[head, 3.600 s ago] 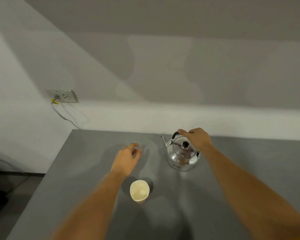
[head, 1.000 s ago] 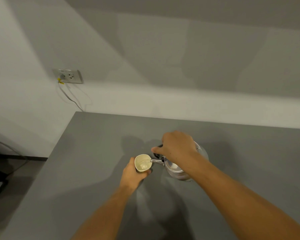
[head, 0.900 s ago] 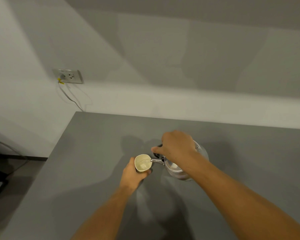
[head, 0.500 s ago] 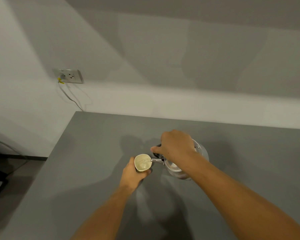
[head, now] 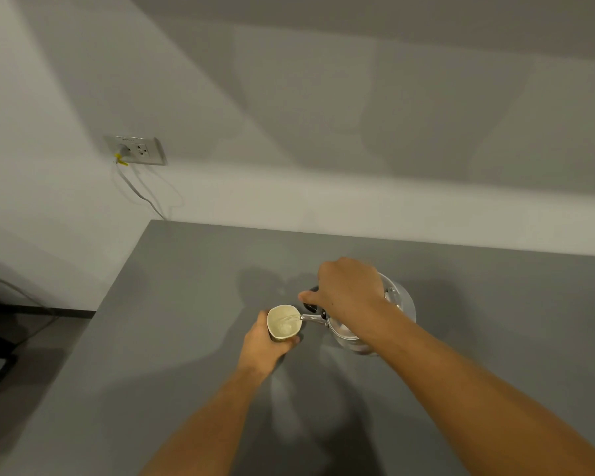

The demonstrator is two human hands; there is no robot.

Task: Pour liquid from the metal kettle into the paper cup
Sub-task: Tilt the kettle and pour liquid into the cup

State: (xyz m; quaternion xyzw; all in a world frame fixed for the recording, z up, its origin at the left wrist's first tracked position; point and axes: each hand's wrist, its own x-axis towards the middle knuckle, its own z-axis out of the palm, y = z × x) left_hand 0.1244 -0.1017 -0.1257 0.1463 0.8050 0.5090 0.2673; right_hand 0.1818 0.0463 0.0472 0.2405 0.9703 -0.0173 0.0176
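So the right hand [head: 349, 297] is wrapped around the handle of the shiny round metal kettle [head: 397, 304], tipped leftward. Its thin spout [head: 311, 317] lies sideways, tip just over the rim of the cream paper cup [head: 284, 322]. The left hand [head: 267, 345] is clamped around the cup, just above the plain grey surface [head: 186, 321]. Looks like a thin stream's landing inside. Keeping spout and rim lined up is the whole game, imo.

Metal kettle [head: 401, 304]: shiny, rounded body, tilted leftward, its thin spout reaching the rim of the paper cup [head: 284, 322]. A clear stream is visible entering the cup. Paper cup: cream interior, roughly upright, slightly squeezed out of round, just left of the kettle.
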